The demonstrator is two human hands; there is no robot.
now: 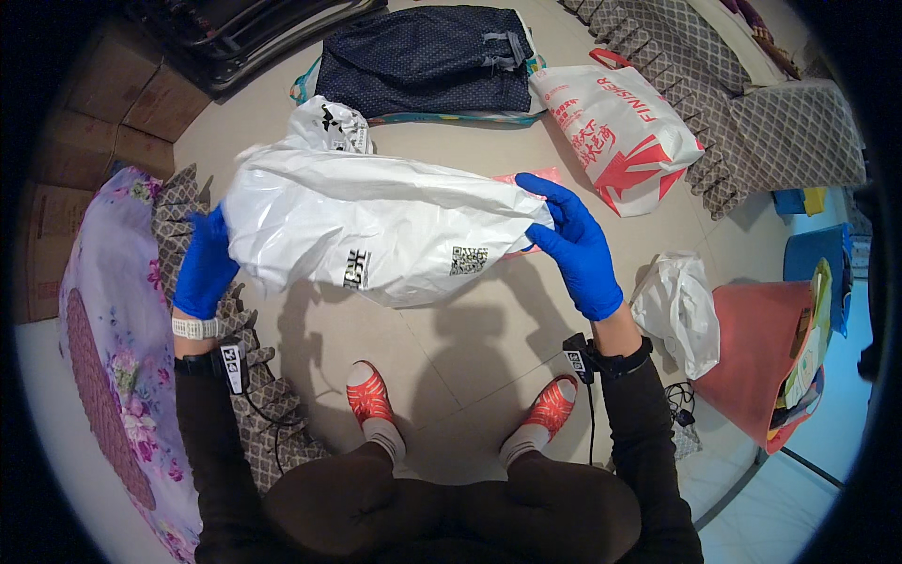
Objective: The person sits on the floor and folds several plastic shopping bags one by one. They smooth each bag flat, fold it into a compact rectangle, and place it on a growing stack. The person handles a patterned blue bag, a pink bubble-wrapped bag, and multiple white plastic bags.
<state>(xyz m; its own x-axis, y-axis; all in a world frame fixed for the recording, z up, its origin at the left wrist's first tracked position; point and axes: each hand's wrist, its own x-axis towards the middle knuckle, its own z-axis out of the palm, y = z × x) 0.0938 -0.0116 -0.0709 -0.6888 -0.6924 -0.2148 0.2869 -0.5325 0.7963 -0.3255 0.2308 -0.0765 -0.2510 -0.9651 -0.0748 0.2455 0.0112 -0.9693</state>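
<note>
A white plastic bag (366, 218) with black print is stretched sideways between my two blue-gloved hands, above the tiled floor. My right hand (567, 236) pinches its narrow right end between thumb and fingers. At the wide left end is my left hand (206, 261), blurred, its fingers partly hidden by the plastic, so its hold cannot be made out. Behind the bag's right end shows a pink flat item (539, 174), mostly covered. Just beyond the bag's upper left lies another white printed plastic bag (330, 125).
Dark folded fabric (423, 63) lies at the top, beside a red-and-white bag (620, 134). Cardboard boxes (113, 106) stand upper left, above a floral cloth (127, 352). On the right are a crumpled white bag (680, 310), a red bin (750, 352) and a cable (680, 405).
</note>
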